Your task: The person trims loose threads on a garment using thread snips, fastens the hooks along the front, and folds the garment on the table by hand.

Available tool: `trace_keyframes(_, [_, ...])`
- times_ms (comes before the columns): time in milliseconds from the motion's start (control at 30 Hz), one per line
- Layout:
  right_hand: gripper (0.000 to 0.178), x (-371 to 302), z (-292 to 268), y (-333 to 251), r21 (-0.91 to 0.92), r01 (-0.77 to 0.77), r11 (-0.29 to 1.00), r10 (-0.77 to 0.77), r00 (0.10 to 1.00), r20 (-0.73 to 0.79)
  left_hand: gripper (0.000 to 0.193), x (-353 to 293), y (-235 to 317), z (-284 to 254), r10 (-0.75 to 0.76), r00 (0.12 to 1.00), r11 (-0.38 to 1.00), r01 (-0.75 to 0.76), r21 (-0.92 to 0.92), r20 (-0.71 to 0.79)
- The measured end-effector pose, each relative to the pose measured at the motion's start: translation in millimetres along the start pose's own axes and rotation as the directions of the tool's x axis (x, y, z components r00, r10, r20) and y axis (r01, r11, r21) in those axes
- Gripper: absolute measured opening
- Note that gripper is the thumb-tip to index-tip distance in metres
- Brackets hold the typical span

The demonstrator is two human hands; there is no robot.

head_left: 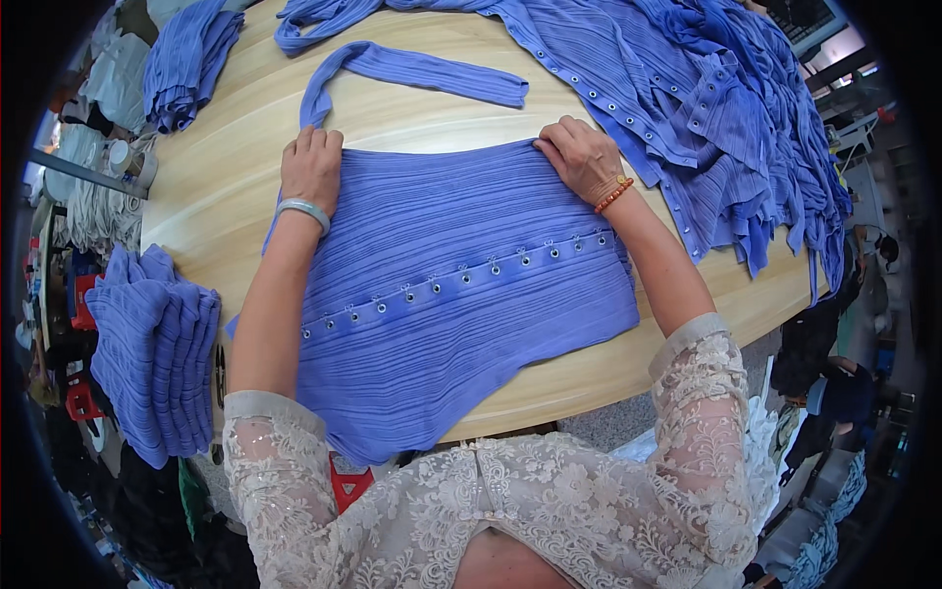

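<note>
A periwinkle-blue ribbed garment (461, 206) lies spread in front of me, its lower part hanging over the near table edge. A row of metal eyelets and hooks (466, 278) runs across it. My left hand (312, 172) is closed on the far left corner, fingers pressed together at the edge. At the far right corner, my right hand (583, 160) pinches the edge between thumb and fingers. The far edge stretches nearly straight between both hands. A long blue strip (422, 71), like a strap or sleeve, curves away beyond my left hand.
Heaped blue garments (706, 128) with eyelets cover the right and far side of the pale wooden table (216, 187). Folded blue garments (157, 353) are stacked at the left, with another bundle (191, 59) at the far left. A red stool (350, 483) shows below the near edge.
</note>
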State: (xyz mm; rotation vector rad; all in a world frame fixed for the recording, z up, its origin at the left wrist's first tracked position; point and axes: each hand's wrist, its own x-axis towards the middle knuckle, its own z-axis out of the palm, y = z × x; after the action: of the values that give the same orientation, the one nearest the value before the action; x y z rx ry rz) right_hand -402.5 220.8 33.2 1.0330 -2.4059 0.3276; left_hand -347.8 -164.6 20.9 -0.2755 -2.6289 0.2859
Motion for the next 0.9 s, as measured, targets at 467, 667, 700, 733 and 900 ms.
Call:
trace_keyframes(467, [0.049, -63, -78, -128, 0.352, -0.187, 0.917, 0.153, 0.981, 0.122, 0.058, -97, 73, -174, 0.029, 0.981, 0.793, 0.095, -0.601, 0.193])
trace_keyframes(667, [0.067, -98, -63, -146, 0.275, -0.246, 0.929, 0.149, 0.932, 0.33, 0.088, -183, 80, -172, 0.097, 0.871, 0.89, 0.141, -0.433, 0.483])
trace_keyframes(700, [0.068, -102, -64, -138, 0.265, -0.272, 0.925, 0.185, 0.932, 0.312, 0.091, -194, 76, -171, 0.07, 0.846, 0.913, 0.159, -0.376, 0.529])
trace_keyframes(733, [0.067, -105, -67, -131, 0.231, -0.269, 0.935, 0.187, 0.928, 0.323, 0.095, -198, 72, -168, 0.07, 0.848, 0.909, 0.162, -0.383, 0.525])
trace_keyframes(900, [0.066, -126, -81, -106, 0.109, -0.304, 0.946, 0.258, 0.914, 0.312, 0.093, -190, 76, -159, 0.093, 0.872, 0.907, 0.125, -0.401, 0.48])
